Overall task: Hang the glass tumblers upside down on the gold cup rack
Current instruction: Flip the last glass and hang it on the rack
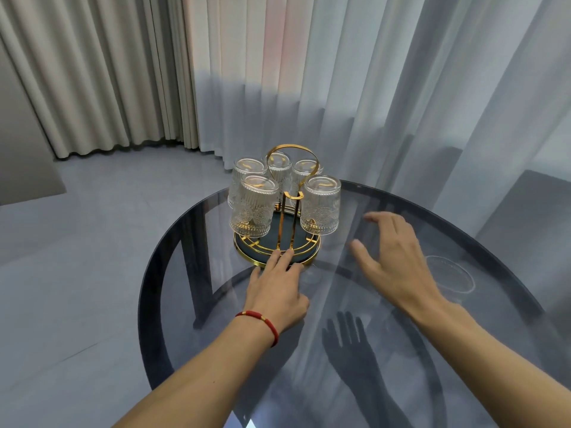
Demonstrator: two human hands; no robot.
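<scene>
Smoked grey glass forms the round table (463, 381), the largest thing in view, with pale curtains (340, 72) hanging behind it and a grey floor (77, 257) to the left. At the far edge of the table stands the gold cup rack (292, 208), its looped handle upright over a round dark tray base with a gold rim. Five glass tumblers hang on it upside down: a near-left tumbler (253, 206), a near-right tumbler (321, 205), a far-left tumbler (247, 168), a far-middle tumbler (279, 165) seen through the handle loop, and a far-right tumbler (304, 171). All are clear with ribbed, embossed walls. The right hand (392, 257) hovers above the table just right of the rack, fingers spread and loosely curved, holding nothing and apart from the near-right tumbler. The left hand (278, 291) lies palm down with its fingers close together, its fingertips (285, 253) resting on the near rim of the rack's base. A red cord bracelet (262, 325) circles the left wrist.
</scene>
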